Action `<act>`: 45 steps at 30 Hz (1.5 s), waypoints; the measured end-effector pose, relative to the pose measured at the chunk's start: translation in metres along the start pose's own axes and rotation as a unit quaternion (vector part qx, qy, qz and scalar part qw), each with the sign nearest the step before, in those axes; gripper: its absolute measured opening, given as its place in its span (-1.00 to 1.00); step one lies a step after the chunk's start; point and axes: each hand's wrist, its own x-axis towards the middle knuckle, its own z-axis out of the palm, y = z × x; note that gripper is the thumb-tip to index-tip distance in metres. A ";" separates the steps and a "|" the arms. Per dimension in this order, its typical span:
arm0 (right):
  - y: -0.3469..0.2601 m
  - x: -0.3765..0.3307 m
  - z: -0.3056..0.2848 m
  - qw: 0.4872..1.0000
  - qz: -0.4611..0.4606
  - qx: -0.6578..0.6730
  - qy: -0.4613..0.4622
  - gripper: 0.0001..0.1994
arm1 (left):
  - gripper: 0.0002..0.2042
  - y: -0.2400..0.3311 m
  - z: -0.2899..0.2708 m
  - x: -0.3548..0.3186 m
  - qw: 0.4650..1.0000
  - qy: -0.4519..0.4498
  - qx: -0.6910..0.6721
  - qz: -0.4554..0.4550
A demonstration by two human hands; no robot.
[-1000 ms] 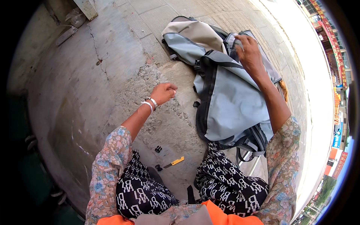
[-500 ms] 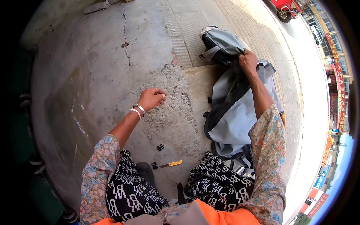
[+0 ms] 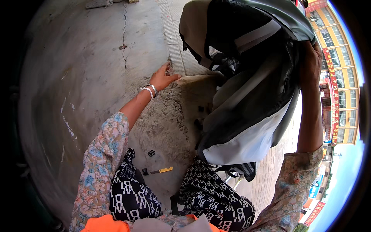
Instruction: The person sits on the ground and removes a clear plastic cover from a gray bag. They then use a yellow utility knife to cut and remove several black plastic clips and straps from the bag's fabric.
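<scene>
right hand [image 3: 310, 65]: closed, as i read it over the feed, on a raised edge of the bag [image 3: 251, 89]; its fingertips are hidden from me.
bag: grey and black, held up ahead and to the right, its lower part near the right trouser leg [image 3: 220, 195].
left hand [image 3: 163, 79]: empty and open, thumb spread, above the rough concrete [image 3: 164, 116], apart from the bag.
yellow-handled knife [image 3: 166, 169]: lying between the legs, two black buckle pieces [image 3: 151, 153] near it.
step: i judge it one-handed lifting or turning of the bag.
next move: i'd say it calls for the left hand to steady the fabric's loose side.
</scene>
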 end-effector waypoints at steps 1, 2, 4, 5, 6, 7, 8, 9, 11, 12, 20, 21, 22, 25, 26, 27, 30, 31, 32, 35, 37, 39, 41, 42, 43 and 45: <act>-0.008 0.005 -0.012 0.956 -0.193 -0.219 -0.037 -0.74 | -0.05 0.010 -0.002 0.006 0.999 0.018 0.021 0.028; -0.006 0.014 -0.029 0.831 -0.370 -0.410 -0.068 -0.74 | 0.00 0.020 -0.012 0.010 0.996 0.041 0.049 0.055; 0.022 0.025 -0.043 0.980 -0.087 -0.176 -0.034 -0.74 | 0.09 0.039 -0.034 0.012 0.992 0.031 0.034 0.114; 0.027 0.043 -0.060 0.996 0.055 -0.063 -0.015 -0.73 | 0.06 0.034 -0.028 0.024 0.984 0.077 0.040 0.155; 0.054 0.066 -0.099 0.982 0.073 -0.172 -0.001 -0.65 | -0.19 0.053 -0.014 0.028 0.986 0.077 -0.008 0.145; 0.071 0.093 -0.169 0.908 0.062 -0.415 0.006 -0.56 | -0.37 0.071 0.016 0.046 0.983 0.061 -0.040 0.170; 0.113 0.106 -0.213 0.789 0.074 -0.611 0.000 -0.45 | -0.54 0.084 0.018 0.057 0.981 0.062 -0.030 0.179; 0.147 0.115 -0.263 0.685 0.083 -0.724 0.001 -0.34 | -0.75 0.098 0.028 0.066 0.983 0.035 -0.063 0.172; 0.150 0.067 -0.203 0.723 0.170 -0.670 -0.002 -0.44 | -0.75 0.099 0.017 0.084 0.979 0.010 -0.035 0.201; 0.146 0.038 -0.168 0.735 0.111 -0.666 0.061 -0.51 | -0.74 0.110 0.010 0.083 0.972 0.011 -0.001 0.237; 0.113 -0.231 0.035 0.825 -0.155 -0.475 -0.263 -0.41 | -0.47 0.077 0.034 0.057 0.998 -0.066 0.015 -0.015; 0.140 -0.248 0.040 0.808 -0.160 -0.501 -0.266 -0.39 | -0.50 0.072 0.036 0.053 0.997 -0.067 0.002 -0.049; 0.168 -0.243 0.034 0.765 -0.184 -0.558 -0.264 -0.38 | -0.52 0.068 0.037 0.050 0.993 -0.090 0.015 -0.070; 0.244 -0.191 -0.039 0.719 -0.194 -0.634 -0.209 -0.63 | -0.58 0.050 0.012 0.031 0.981 -0.132 0.062 -0.126; 0.259 -0.171 -0.077 0.706 -0.126 -0.666 -0.205 -0.66 | -0.60 0.045 0.001 0.025 0.978 -0.141 0.070 -0.136; 0.263 -0.150 -0.112 0.685 -0.125 -0.697 -0.171 -0.66 | -0.62 0.037 -0.012 0.020 0.975 -0.147 0.079 -0.146; 0.246 -0.104 -0.187 0.611 0.097 -0.781 -0.087 -0.69 | -0.67 0.022 -0.045 0.006 0.983 -0.093 0.083 -0.131; 0.254 -0.078 -0.195 0.599 0.158 -0.781 -0.078 -0.71 | -0.67 0.016 -0.048 0.022 0.984 -0.081 0.072 -0.138; 0.266 -0.063 -0.194 0.596 0.216 -0.771 -0.065 -0.71 | -0.68 0.011 -0.055 0.023 0.985 -0.057 0.069 -0.144; 0.280 -0.045 -0.164 0.643 0.154 -0.748 -0.051 -0.72 | -0.69 -0.003 -0.065 0.020 0.983 -0.036 0.076 -0.164; 0.268 -0.044 -0.121 0.705 0.047 -0.705 -0.061 -0.74 | -0.70 -0.007 -0.055 0.014 0.982 -0.062 0.060 -0.169; 0.262 -0.053 -0.065 0.778 -0.028 -0.620 -0.097 -0.76 | -0.71 -0.013 -0.045 0.011 0.980 -0.089 0.053 -0.170; 0.276 -0.077 -0.002 0.831 -0.056 -0.527 -0.166 -0.69 | -0.71 -0.011 -0.039 0.004 0.974 -0.116 0.080 -0.175; 0.270 -0.082 0.027 0.809 -0.015 -0.538 -0.234 -0.47 | -0.72 -0.006 -0.038 0.000 0.973 -0.127 0.089 -0.171; 0.278 -0.092 0.056 0.796 0.024 -0.546 -0.260 -0.35 | -0.72 -0.008 -0.037 -0.004 0.972 -0.129 0.098 -0.167; 0.296 -0.115 0.074 0.767 0.027 -0.594 -0.241 -0.12 | -0.73 -0.003 -0.022 -0.006 0.974 -0.146 0.100 -0.144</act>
